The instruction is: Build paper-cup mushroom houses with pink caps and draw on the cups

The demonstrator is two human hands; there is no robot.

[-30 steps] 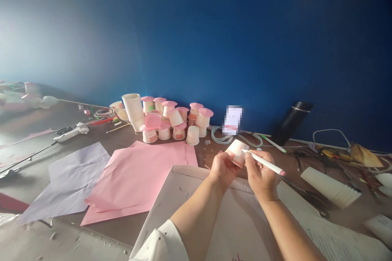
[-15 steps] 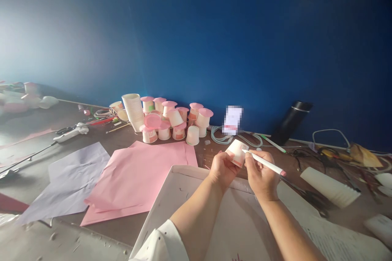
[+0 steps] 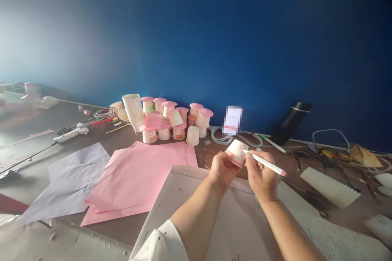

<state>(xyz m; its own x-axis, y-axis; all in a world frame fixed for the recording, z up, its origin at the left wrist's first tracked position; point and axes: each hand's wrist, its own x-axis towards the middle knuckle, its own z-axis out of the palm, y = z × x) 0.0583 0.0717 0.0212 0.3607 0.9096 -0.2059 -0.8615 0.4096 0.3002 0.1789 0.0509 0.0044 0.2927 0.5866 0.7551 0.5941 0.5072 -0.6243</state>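
My left hand [image 3: 222,168] is closed round a small white paper cup [image 3: 237,151] with red marks on its side, held tilted above the table. My right hand [image 3: 261,173] grips a white marker with a pink end [image 3: 266,163], and its tip rests on the cup's side. Both hands hover over the far edge of a white board [image 3: 171,204] lying in front of me.
Pink paper sheets [image 3: 141,179] and a pale lilac sheet [image 3: 70,175] lie to the left. A stack of white cups [image 3: 133,111] and several cups with pink lids [image 3: 177,120] stand by the blue wall. A black flask [image 3: 290,121], cables and scissors lie to the right.
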